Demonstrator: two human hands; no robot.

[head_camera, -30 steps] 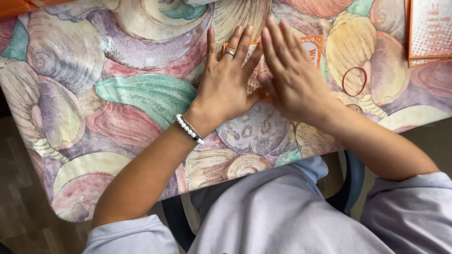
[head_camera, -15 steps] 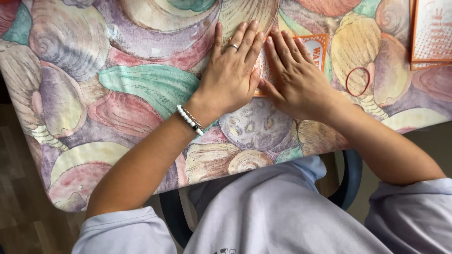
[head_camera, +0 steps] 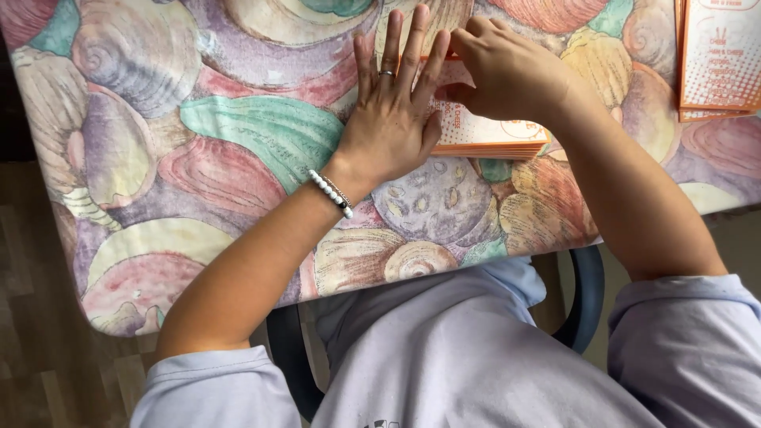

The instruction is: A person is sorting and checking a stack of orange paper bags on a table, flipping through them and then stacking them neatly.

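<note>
On the counter (head_camera: pixel 238 135), covered by a cloth printed with big pastel shells, both hands rest on a small pile of orange-edged paper leaflets (head_camera: pixel 491 136) that lies near the far middle of the surface; the left hand (head_camera: pixel 392 119) is laid flat with fingers spread and straight, its palm on the cloth and its thumb edge against the left side of the pile, so its grip is released and holds nothing; it wears a ring and a white bead bracelet (head_camera: pixel 331 194) at the wrist; the right hand (head_camera: pixel 511 71) is curled over the top of the pile with knuckles up, fingertips tucked down out of sight, so I cannot tell whether it pinches a sheet or merely presses; judging by how things lie, the leaflets are already gathered and squared into one neat pile, and what seems left is the handling of the top sheet; a second pile of the same orange leaflets (head_camera: pixel 721 55) sits well apart at the far right corner, untouched.
</note>
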